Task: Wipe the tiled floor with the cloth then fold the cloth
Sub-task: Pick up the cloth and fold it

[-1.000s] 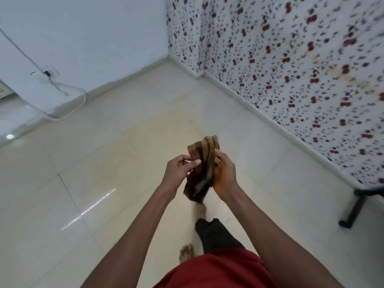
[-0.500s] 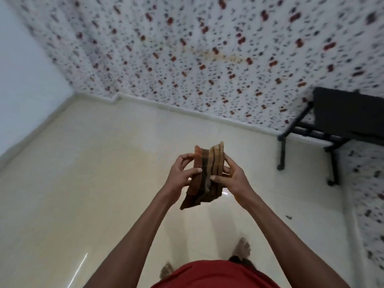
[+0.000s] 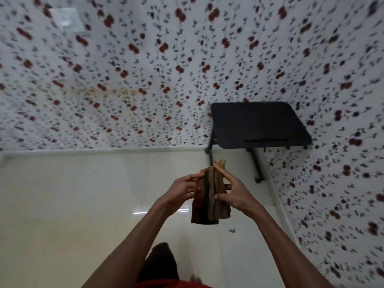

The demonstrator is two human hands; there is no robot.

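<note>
A brown striped cloth (image 3: 208,201), folded into a narrow upright bundle, hangs in the air in front of me above the cream tiled floor (image 3: 83,204). My left hand (image 3: 180,191) grips its left side with the fingers curled onto it. My right hand (image 3: 234,194) holds its right side, thumb on the front and index finger stretched up along the top edge. The lower end of the cloth hangs free below both hands.
A small black table (image 3: 259,123) on thin legs stands against the flower-patterned wall (image 3: 145,80) ahead and to the right. A wall socket (image 3: 65,19) sits high at left. A small dark scrap (image 3: 232,230) lies on the floor. My dark trouser leg (image 3: 160,262) shows below.
My view has swung right, from the room corner to the patterned wall and black table. The cloth stays between both hands and now looks narrower and more upright.
</note>
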